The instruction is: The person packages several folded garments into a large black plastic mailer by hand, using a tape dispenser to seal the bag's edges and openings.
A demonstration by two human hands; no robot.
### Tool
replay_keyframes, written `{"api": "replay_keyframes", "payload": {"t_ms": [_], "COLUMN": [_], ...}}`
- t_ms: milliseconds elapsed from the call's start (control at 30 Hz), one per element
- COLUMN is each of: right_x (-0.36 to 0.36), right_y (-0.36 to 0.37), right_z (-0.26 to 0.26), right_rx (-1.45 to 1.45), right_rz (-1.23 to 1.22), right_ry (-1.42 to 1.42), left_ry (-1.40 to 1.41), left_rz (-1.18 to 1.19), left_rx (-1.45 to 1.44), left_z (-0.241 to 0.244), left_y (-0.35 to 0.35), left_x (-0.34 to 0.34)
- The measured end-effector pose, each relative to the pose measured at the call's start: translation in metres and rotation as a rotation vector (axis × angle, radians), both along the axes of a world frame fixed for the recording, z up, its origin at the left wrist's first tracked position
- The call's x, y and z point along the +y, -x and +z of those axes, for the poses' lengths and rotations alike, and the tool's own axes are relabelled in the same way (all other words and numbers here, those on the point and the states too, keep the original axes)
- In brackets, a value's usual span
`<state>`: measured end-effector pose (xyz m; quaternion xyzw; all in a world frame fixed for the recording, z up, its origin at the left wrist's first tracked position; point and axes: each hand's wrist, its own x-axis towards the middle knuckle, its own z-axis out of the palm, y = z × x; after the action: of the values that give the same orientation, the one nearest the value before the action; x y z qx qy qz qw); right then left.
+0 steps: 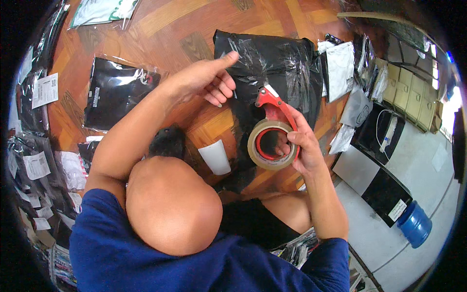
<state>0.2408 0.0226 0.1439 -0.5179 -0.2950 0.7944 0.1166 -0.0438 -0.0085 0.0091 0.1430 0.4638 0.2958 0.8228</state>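
My right hand (304, 144) grips a red hand-held tape dispenser (278, 104) loaded with a wide roll of tan packing tape (255, 148). The dispenser's head lies over a black plastic-wrapped parcel (268, 54), which has shiny strips of clear tape across it. My left hand (213, 80) holds nothing; its thumb reaches over the parcel's left side and its fingers are half curled. Below the left hand, a blank white slip (216, 157) lies on the wood-patterned surface. My raised knee (175, 208) is in front of me.
A bagged black garment (116, 95) lies at the left, with labelled dark packages (36, 168) beyond it. A bagged white garment (104, 12) is at the top left. Bagged white clothing (340, 69) lies right of the parcel. A blue water jug (415, 224) stands at the lower right.
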Motion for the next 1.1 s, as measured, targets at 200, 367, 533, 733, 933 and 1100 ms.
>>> {"api": "replay_keyframes", "payload": {"t_ms": [200,367,533,733,933,1100], "right_x": [0.015,0.044,0.06,0.074,0.092,0.067], "right_y": [0.021,0.064,0.126,0.198,0.314,0.337], "right_z": [0.004,0.023,0.041,0.069,0.023,0.024], "right_rx": [-0.095,-0.397,-0.461,-0.509,-0.285,-0.543], "right_rz": [0.192,0.791,1.32,1.578,2.097,2.268], "right_ry": [-0.221,-0.767,-0.955,-1.08,-1.403,-1.27], "left_ry": [0.165,0.039,-0.156,-0.135,0.054,-0.102], "left_rz": [0.039,0.307,0.405,0.619,0.772,0.631], "left_rx": [-0.859,-0.898,-0.445,-0.022,0.034,0.32], "left_z": [-0.014,-0.045,-0.077,-0.106,-0.142,-0.149], "left_y": [-0.021,-0.023,-0.024,0.017,-0.012,-0.052], "left_x": [-0.018,-0.037,-0.062,-0.077,-0.038,0.009]}}
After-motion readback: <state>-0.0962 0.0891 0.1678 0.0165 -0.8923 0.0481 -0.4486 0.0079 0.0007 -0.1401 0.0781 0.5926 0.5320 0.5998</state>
